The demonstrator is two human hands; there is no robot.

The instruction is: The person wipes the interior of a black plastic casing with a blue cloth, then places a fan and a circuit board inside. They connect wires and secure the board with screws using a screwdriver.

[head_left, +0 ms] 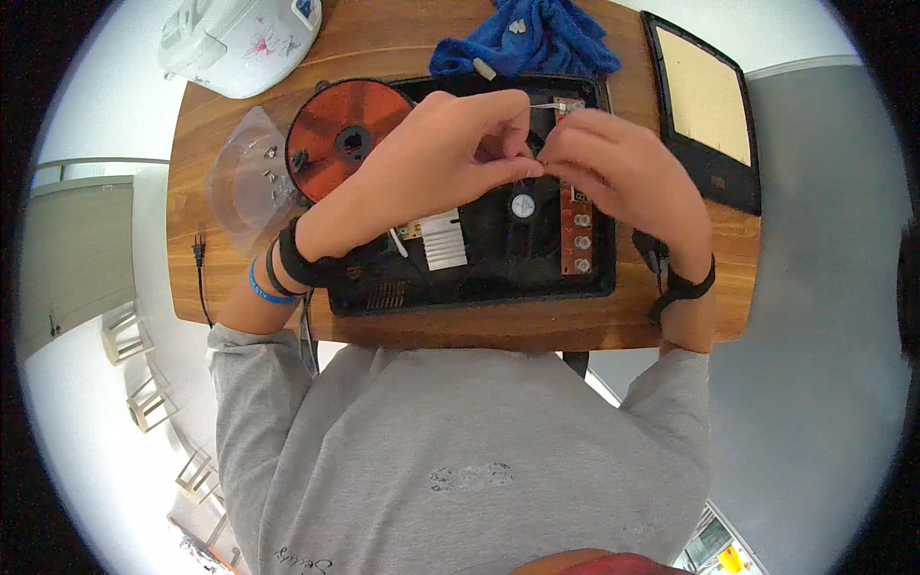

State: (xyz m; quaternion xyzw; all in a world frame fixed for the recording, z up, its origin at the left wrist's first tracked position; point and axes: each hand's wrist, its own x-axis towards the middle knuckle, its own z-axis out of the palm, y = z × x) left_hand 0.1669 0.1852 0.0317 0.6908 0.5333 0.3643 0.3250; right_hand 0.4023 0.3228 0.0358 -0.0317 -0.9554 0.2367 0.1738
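Observation:
My left hand (460, 144) and my right hand (618, 168) meet fingertip to fingertip above an open black appliance housing (498, 268). Both are pinched closed; whatever is between the fingers is too small to make out. Below my right hand, partly covered, runs a narrow red circuit board (572, 251) with several round clear parts. A round white-topped part (522, 205) sits beneath the meeting fingertips. My left forearm crosses in front of a copper-red coil disc (326, 129) with a dark centre. A silver finned heat sink (444, 244) lies inside the housing, near the left wrist.
A clear plastic container (235, 187) with small screws stands left of the coil. Behind are a white rice cooker (244, 48) and a crumpled blue cloth (541, 38). A black-framed panel (709, 101) lies at the right table edge. A plug (198, 251) rests at left.

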